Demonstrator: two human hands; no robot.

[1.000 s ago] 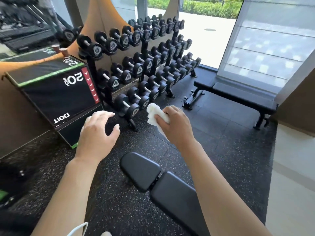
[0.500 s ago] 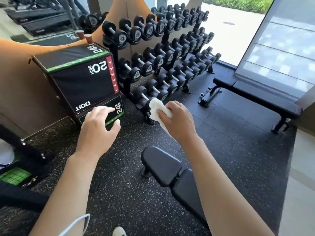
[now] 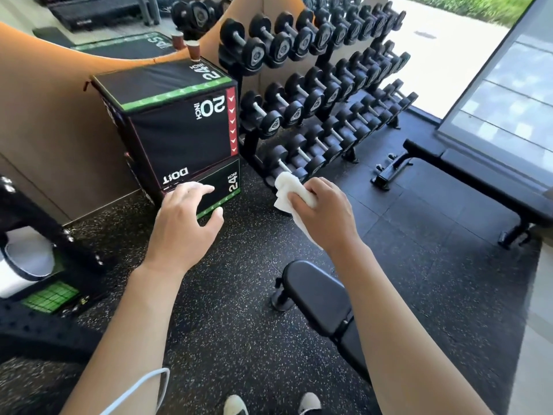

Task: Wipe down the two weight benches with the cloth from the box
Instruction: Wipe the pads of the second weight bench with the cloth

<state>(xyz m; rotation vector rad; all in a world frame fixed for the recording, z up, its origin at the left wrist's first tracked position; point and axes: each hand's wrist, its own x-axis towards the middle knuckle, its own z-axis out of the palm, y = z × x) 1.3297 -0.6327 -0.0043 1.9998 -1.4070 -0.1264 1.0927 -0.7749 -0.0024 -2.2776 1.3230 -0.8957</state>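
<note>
My right hand (image 3: 324, 217) is shut on a crumpled white cloth (image 3: 288, 190), held in the air above the floor. Below it, a black padded weight bench (image 3: 317, 298) runs toward me, partly hidden by my right forearm. A second black weight bench (image 3: 478, 181) stands at the right by the window. My left hand (image 3: 185, 223) hovers with fingers spread and empty, in front of the black plyo box (image 3: 176, 130) marked 20 and 24 inch.
A three-tier dumbbell rack (image 3: 323, 94) stands behind the hands. Black machine parts and a white piece (image 3: 27, 265) fill the left edge. The speckled rubber floor (image 3: 233, 324) lies between box and near bench. My shoes (image 3: 236, 405) show at the bottom.
The view has swung left and down: box and rack shifted right and grew larger. Both hands keep their pose, the right still holding the cloth.
</note>
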